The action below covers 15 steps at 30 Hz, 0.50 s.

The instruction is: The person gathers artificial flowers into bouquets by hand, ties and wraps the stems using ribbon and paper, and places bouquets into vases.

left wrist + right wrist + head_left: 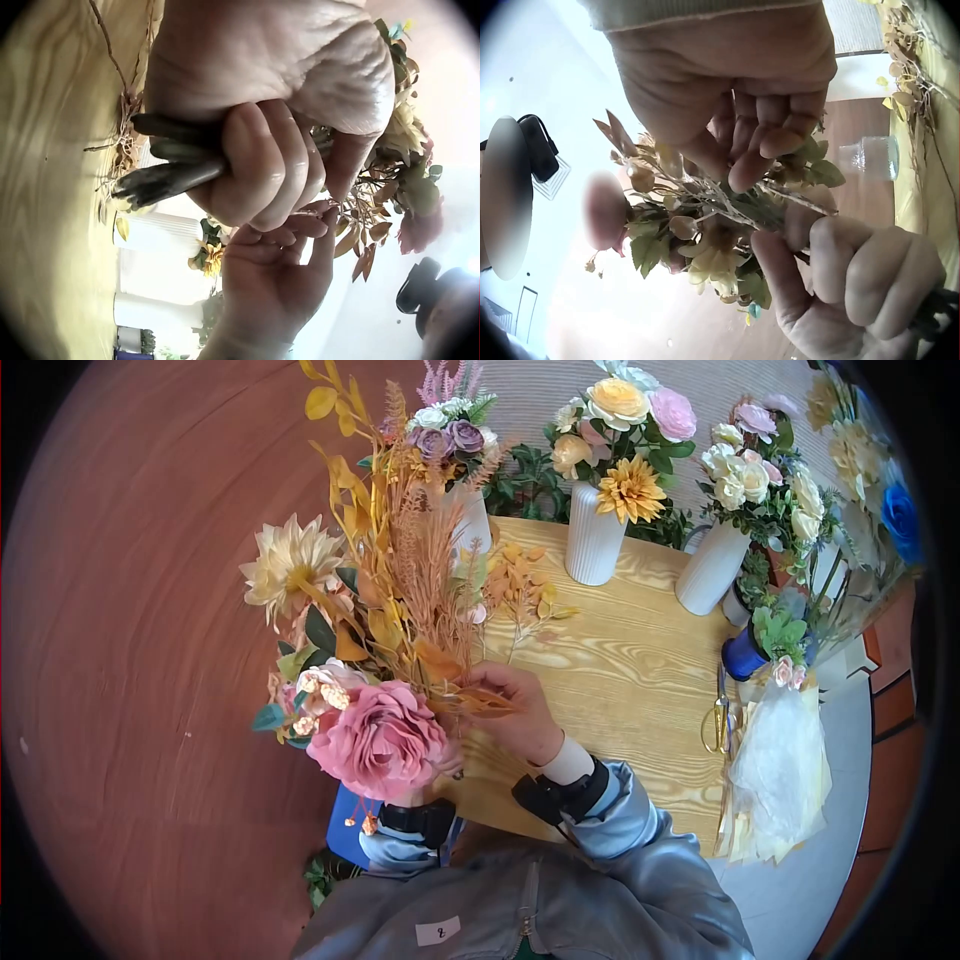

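Note:
My left hand (pixel 262 90) grips a bundle of dark, thick stems (pixel 176 169), the cut ends sticking out below the fist. In the head view it is mostly hidden behind the bouquet, which has a big pink peony (pixel 380 740), a cream dahlia (pixel 292 568), tan feathery plumes (pixel 435 570) and tall yellow leaves (pixel 355 485). Just above that fist, my right hand (pixel 517 715) pinches a thin branch of tan leaves (pixel 487 704) at the bouquet's side. Its fingertips are bent in close to the left thumb in the right wrist view.
White ribbed vases (pixel 597 535) of flowers line the table's (pixel 620 680) back. Loose yellow-leaf sprigs (pixel 520 585) lie near them, with a glass vase (pixel 870 159) nearby. At right are scissors (pixel 720 715), pale wrapping (pixel 780 770) and a blue pot (pixel 743 652). A blue stool (pixel 345 830) stands below left.

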Motion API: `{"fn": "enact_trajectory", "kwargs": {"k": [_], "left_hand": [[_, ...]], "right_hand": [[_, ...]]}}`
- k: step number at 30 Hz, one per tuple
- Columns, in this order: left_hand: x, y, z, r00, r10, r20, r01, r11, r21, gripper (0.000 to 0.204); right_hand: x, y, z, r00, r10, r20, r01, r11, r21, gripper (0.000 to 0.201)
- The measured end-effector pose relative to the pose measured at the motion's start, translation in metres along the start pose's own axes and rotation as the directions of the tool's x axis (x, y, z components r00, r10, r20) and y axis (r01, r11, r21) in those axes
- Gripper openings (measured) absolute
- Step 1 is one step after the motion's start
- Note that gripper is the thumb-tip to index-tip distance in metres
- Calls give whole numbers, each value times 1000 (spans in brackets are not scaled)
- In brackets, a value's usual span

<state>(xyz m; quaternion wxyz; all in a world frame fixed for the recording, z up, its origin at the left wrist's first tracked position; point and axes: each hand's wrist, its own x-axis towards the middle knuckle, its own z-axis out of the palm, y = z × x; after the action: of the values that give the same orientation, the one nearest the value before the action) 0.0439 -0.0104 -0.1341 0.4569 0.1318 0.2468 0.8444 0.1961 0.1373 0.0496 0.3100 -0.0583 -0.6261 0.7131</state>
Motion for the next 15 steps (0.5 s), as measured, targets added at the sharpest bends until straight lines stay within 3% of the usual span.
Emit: {"fn": "enact_trajectory", "kwargs": {"k": [2, 5, 7, 9, 12, 13, 14, 15], "left_hand": [[-6, 4, 37, 985, -60, 161, 57, 998, 27, 40], [-4, 18, 94, 913, -161, 374, 144, 987, 74, 37], [-3, 23, 134, 830, -224, 510, 191, 975, 118, 35], [-2, 20, 136, 807, -222, 547, 201, 975, 98, 32], [-8, 12, 118, 853, -233, 468, 234, 971, 56, 27], [-8, 9, 103, 951, -215, 220, 220, 976, 2, 27], [-9, 6, 89, 980, -194, -44, 192, 980, -46, 27], [-8, 9, 92, 980, -195, -43, 193, 980, -46, 27]], "right_hand": [[-2, -2, -1, 991, 122, 62, -133, 965, 227, 31], [-1, -8, -2, 977, 199, 81, -215, 935, 282, 26], [0, -14, -1, 979, 188, 81, -201, 958, 205, 30], [0, -12, 1, 982, 168, 83, -177, 976, 124, 34], [-1, 1, 3, 993, 112, 37, -116, 980, 162, 36], [-1, 4, 2, 996, 76, 35, -78, 996, 50, 37], [-1, 5, 1, 999, 40, 36, -38, 997, -63, 38], [-1, 5, 1, 999, 39, 34, -37, 997, -64, 38]]}}
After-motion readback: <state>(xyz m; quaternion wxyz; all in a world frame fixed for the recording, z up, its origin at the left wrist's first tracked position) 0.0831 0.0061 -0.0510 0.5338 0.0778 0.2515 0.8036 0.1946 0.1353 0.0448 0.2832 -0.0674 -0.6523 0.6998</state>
